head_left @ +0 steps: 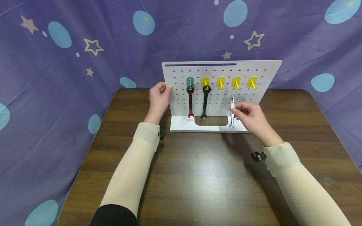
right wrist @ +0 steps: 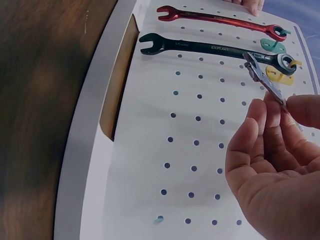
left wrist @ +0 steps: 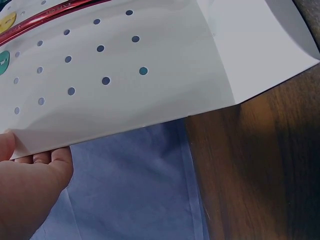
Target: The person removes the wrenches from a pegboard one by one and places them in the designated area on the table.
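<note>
A white pegboard stands upright on its flat foot. My left hand grips its left edge, thumb on the front face and fingers behind, as the left wrist view shows. Between thumb and fingers my right hand pinches a small silver wrench, held roughly vertical in front of the board, right of the middle. In the right wrist view one end of this wrench overlaps the black one. A red wrench hangs from a green hook. Beside it a black wrench hangs on a yellow hook.
Three bare yellow hooks, among them the middle hook, continue the row to the right. The board's foot has a rectangular cutout. It all stands on a brown wooden table, with a purple patterned cloth behind.
</note>
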Tool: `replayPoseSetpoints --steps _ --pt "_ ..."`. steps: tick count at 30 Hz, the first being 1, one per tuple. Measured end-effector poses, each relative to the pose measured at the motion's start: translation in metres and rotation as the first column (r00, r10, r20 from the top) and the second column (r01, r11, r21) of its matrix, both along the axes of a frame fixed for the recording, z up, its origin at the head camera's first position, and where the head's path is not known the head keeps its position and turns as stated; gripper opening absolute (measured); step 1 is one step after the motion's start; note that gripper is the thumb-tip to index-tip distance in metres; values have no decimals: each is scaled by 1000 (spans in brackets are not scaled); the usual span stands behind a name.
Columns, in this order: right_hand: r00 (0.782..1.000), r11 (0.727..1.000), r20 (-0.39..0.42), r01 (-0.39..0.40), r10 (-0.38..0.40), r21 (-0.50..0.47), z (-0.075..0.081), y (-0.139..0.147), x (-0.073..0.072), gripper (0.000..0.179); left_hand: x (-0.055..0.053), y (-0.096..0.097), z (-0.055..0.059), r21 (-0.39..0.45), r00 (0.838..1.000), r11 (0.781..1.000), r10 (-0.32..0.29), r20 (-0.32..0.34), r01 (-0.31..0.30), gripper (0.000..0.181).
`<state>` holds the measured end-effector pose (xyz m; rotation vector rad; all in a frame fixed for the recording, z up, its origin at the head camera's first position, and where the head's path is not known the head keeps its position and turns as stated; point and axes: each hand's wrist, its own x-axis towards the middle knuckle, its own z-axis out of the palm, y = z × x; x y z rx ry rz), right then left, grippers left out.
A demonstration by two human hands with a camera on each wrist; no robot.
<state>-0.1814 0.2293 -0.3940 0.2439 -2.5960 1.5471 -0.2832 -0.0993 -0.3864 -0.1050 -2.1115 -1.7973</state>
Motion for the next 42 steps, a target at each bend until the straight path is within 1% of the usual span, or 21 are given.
replayPoseSetpoints --steps 3,8,17,25,34,42 --pt "1000 1000 2 -3 3 17 -1 2 1 25 0 0 0 -2 1000 1000 1 3 -1 14" --pt "1000 1000 7 -6 6 30 -3 5 3 26 0 0 0 -17 1000 1000 -3 11 3 5" --pt "1000 999 -2 -6 6 32 -6 10 5 24 0 0 -1 -18 1000 1000 -7 23 7 13" --pt "1000 999 29 -1 0 43 -9 15 8 27 0 0 0 -28 1000 1000 -11 28 12 14" --pt "999 1000 46 11 -12 18 -12 20 10 26 0 0 -1 -7 1000 1000 -3 24 4 5" --pt "999 999 52 14 -16 37 -14 24 12 27 -2 0 -2 -4 1000 1000 -1 22 1 5"
